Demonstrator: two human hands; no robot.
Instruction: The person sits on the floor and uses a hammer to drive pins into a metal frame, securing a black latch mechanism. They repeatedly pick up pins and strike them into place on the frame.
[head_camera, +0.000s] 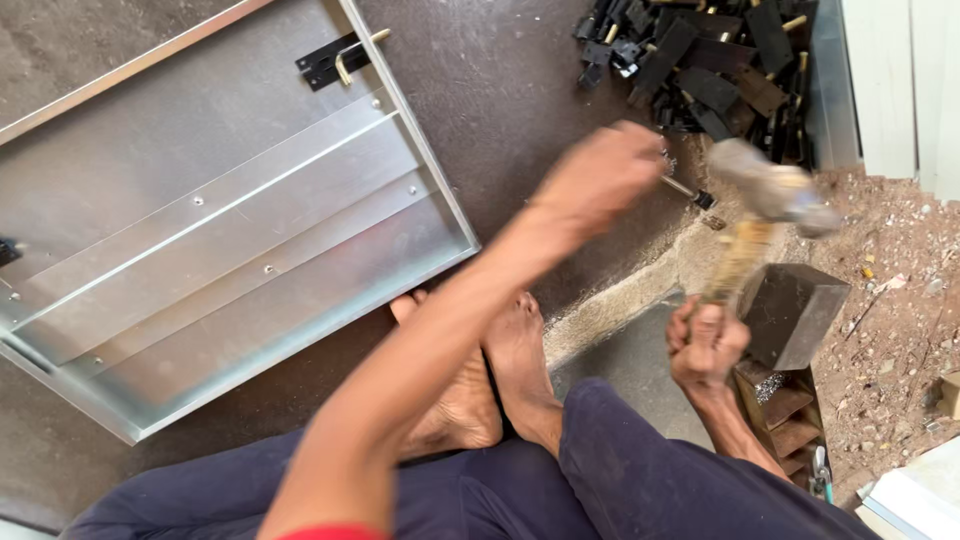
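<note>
A hammer (765, 200) with a pale wooden handle and a worn grey metal head is seen blurred in mid-air, its head at 12 o'clock from the fist around the handle's lower end, the handle tilted slightly from upright. A thin metal rod (688, 191) with a dark tip is held level just at 9 o'clock of the hammer head, its near end hidden in a closed fist. The tip is pointed toward 3 o'clock, close to the head; contact cannot be made out through the blur.
</note>
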